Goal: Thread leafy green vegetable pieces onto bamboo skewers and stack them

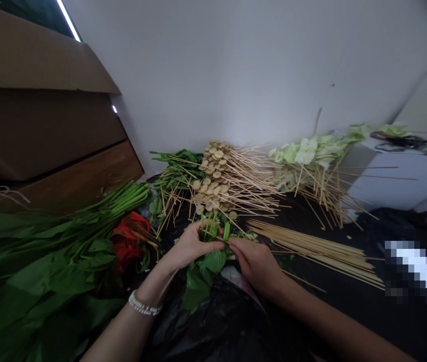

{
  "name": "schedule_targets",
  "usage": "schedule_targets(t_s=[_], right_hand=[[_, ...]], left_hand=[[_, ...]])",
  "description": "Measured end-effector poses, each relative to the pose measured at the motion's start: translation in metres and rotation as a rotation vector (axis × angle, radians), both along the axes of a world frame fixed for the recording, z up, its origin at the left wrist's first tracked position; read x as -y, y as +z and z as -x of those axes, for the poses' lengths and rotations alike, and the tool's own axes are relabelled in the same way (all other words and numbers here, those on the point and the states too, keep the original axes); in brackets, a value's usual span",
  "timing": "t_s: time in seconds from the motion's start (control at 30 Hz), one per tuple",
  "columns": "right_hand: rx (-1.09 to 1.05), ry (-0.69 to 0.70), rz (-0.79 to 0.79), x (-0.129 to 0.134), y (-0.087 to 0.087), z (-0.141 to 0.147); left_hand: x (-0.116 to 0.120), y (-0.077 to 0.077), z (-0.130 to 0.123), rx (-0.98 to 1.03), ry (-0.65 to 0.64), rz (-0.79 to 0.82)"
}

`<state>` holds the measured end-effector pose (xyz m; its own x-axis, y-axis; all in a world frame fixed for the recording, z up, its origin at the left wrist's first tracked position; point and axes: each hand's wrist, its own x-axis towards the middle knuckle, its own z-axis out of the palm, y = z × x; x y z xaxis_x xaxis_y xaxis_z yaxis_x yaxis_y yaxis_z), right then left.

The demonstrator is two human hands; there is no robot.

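Observation:
My left hand is closed around a small bunch of leafy greens, its cut stems poking up over the fingers and its leaves hanging below. Against the stems, my right hand is pinched on a thin wooden skewer, whose tip meets the greens between the two hands. The fingers hide much of the skewer. Just beyond the hands lies a pile of skewers threaded with pale round slices. To the right of my right hand, a bundle of bare wooden skewers rests on black plastic.
Large leafy greens fill the left side, bound near a red plastic bag. Skewered greens and skewered pale cabbage-like leaves lie along the white wall. A cardboard box stands at the upper left.

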<state>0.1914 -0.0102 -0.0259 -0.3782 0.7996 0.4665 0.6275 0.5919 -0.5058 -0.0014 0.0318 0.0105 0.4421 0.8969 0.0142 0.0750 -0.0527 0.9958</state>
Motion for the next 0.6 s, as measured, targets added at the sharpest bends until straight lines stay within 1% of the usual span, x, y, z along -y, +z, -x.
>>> schedule_targets(t_s=[0.33, 0.43, 0.53, 0.6], right_hand=[[0.017, 0.025, 0.015, 0.001, 0.001, 0.000], [0.010, 0.024, 0.022, 0.001, 0.003, -0.001], [-0.011, 0.006, 0.026, 0.001, 0.004, -0.001], [-0.025, -0.012, 0.023, 0.001, 0.005, -0.001]], left_hand=[[0.002, 0.002, 0.000, 0.032, 0.031, 0.004], [0.001, 0.001, 0.002, 0.037, 0.017, -0.003], [-0.002, 0.002, 0.007, 0.050, 0.004, 0.026], [-0.004, 0.004, 0.011, 0.077, 0.034, 0.035]])
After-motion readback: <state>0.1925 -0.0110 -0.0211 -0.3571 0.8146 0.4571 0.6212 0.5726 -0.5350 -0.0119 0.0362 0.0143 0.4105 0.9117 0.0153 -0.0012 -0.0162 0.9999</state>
